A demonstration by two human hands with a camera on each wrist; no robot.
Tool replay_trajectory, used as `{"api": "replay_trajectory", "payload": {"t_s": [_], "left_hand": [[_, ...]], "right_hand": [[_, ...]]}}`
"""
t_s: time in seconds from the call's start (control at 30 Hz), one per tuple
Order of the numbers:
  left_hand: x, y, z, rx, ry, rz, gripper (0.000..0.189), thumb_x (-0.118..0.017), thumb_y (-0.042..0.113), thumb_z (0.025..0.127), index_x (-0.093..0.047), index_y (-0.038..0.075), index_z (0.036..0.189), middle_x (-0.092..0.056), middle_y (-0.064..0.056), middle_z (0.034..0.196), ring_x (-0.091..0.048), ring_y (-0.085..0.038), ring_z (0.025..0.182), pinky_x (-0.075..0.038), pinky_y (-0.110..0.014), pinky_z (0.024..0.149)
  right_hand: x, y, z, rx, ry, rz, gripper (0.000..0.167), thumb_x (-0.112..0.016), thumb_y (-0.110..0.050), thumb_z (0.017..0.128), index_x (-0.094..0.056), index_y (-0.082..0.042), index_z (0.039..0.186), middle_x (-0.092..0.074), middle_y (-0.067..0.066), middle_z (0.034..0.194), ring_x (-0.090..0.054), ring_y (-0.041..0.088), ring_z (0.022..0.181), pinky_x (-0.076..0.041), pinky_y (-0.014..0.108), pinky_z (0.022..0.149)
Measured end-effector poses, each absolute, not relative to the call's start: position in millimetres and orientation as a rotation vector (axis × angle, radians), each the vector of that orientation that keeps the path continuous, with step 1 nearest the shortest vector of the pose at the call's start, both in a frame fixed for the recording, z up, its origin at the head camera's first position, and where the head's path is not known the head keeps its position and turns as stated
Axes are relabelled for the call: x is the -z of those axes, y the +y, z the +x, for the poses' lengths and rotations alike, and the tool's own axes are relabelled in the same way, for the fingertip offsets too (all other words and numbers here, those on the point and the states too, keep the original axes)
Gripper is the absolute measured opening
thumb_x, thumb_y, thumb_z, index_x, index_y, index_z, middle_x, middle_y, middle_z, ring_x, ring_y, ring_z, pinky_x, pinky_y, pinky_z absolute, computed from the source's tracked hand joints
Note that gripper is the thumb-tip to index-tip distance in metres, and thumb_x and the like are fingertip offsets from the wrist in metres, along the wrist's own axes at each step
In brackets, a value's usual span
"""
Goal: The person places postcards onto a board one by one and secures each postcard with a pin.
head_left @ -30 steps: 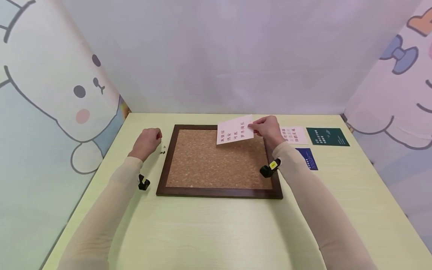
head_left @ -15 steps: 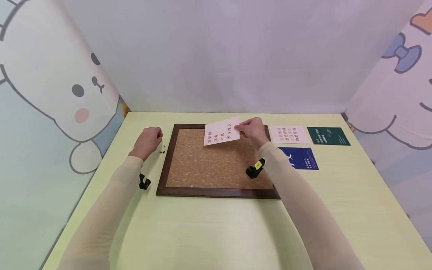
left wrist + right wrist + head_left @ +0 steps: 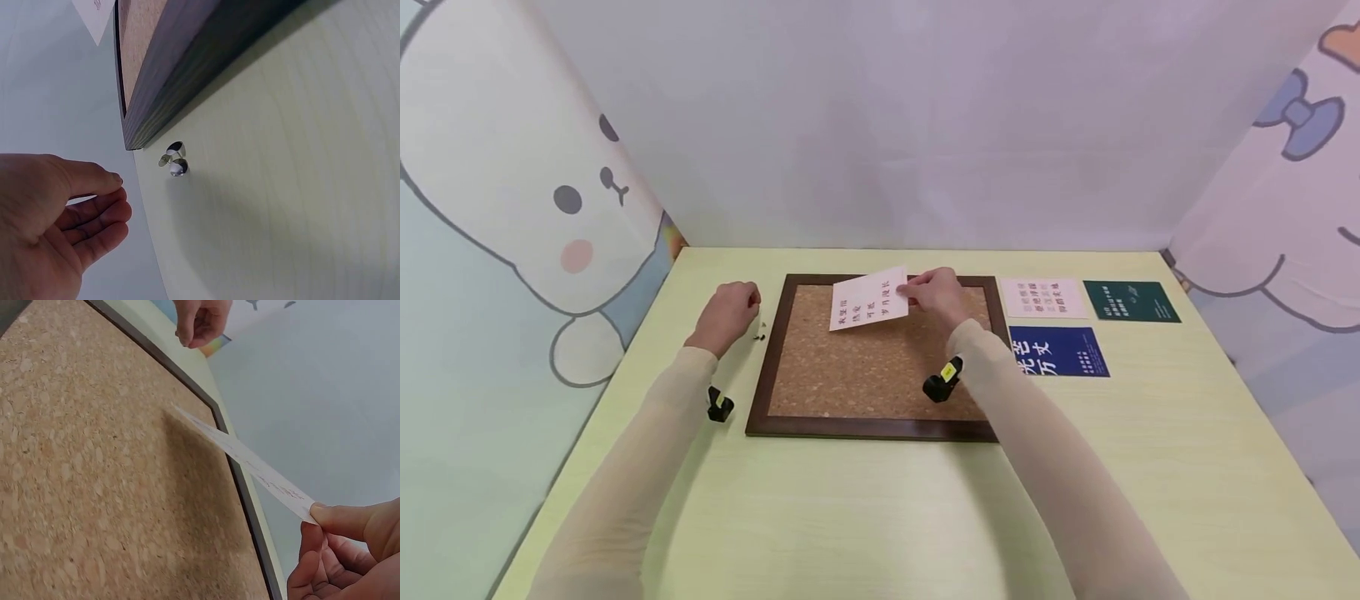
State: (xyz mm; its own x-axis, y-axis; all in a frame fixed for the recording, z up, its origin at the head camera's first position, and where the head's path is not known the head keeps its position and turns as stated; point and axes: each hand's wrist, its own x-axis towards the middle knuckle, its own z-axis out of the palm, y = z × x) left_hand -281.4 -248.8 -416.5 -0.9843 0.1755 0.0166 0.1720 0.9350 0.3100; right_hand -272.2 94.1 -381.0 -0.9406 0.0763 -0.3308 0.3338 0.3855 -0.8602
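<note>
My right hand (image 3: 938,293) pinches a pale pink card (image 3: 868,300) with dark lettering by its right edge, between thumb and fingers. The card is tilted over the upper left part of a corkboard (image 3: 850,375) with a dark wooden frame; its far corner is close over the cork in the right wrist view. My left hand (image 3: 727,315) hovers left of the frame, fingers curled and thumb near the fingertips; I cannot tell if something small is pinched there. Just beyond it on the table lie a few small shiny pieces like pushpins (image 3: 178,165).
Right of the board lie a pink lettered card (image 3: 1043,298), a dark green card (image 3: 1131,302) and a blue card (image 3: 1058,351). The pale wooden table (image 3: 850,517) ends at a white backdrop wall (image 3: 925,125), with cartoon-printed panels on both sides.
My right hand has carried the pink card leftward across the board and slightly lower, uncovering the blue card and the other pink card. The left hand has stayed almost still.
</note>
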Motion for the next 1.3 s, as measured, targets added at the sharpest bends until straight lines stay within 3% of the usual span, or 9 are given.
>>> {"api": "replay_trajectory", "payload": {"t_s": [0.1,0.3,0.6,0.8,1.03,1.3], "left_hand": [[415,-249,-282,-0.488,3.080,0.268,0.013,-0.050,0.004,0.096,-0.062,0.000,0.094,-0.063,-0.017,0.092,-0.056,-0.028,0.078,-0.047,-0.040,0.069],[413,-249,-281,-0.491,3.062,0.264,0.014,-0.049,0.005,0.097,-0.062,-0.002,0.097,-0.062,-0.018,0.094,-0.056,-0.029,0.079,-0.047,-0.041,0.070],[414,-247,-282,-0.509,3.072,0.281,0.016,-0.048,0.005,0.098,-0.062,-0.002,0.099,-0.063,-0.020,0.097,-0.058,-0.031,0.084,-0.049,-0.045,0.075],[414,-246,-281,-0.525,3.076,0.268,0.016,-0.048,0.005,0.098,-0.062,-0.002,0.098,-0.062,-0.019,0.096,-0.058,-0.031,0.083,-0.049,-0.044,0.074],[413,-241,-284,-0.564,3.078,0.255,0.016,-0.048,0.006,0.098,-0.062,0.000,0.097,-0.063,-0.018,0.095,-0.058,-0.029,0.081,-0.048,-0.042,0.072],[414,-233,-287,-0.651,3.046,0.276,0.018,-0.047,0.007,0.101,-0.062,-0.002,0.101,-0.063,-0.019,0.098,-0.058,-0.029,0.083,-0.048,-0.043,0.074]], "right_hand": [[386,87,-274,1.596,2.400,0.377,0.021,-0.071,-0.021,0.090,-0.072,-0.003,0.101,-0.069,0.010,0.096,-0.064,0.032,0.101,-0.048,0.033,0.077],[395,76,-277,1.683,2.345,0.424,0.020,-0.072,-0.017,0.089,-0.070,-0.001,0.101,-0.068,0.014,0.103,-0.064,0.035,0.107,-0.049,0.043,0.093],[403,63,-282,1.635,2.389,0.516,0.018,-0.075,-0.018,0.087,-0.069,-0.005,0.099,-0.068,0.010,0.100,-0.061,0.020,0.086,-0.045,0.026,0.067],[410,56,-285,1.642,2.411,0.521,0.015,-0.074,-0.014,0.087,-0.067,-0.004,0.097,-0.066,0.007,0.100,-0.060,0.014,0.079,-0.051,0.024,0.066],[416,51,-289,1.510,2.526,0.518,0.015,-0.075,-0.018,0.087,-0.068,-0.006,0.092,-0.067,0.005,0.097,-0.055,0.014,0.074,-0.042,0.023,0.058],[418,44,-290,1.405,2.620,0.484,0.014,-0.074,-0.019,0.087,-0.069,-0.007,0.090,-0.069,0.005,0.096,-0.056,0.015,0.077,-0.041,0.025,0.061]]}}
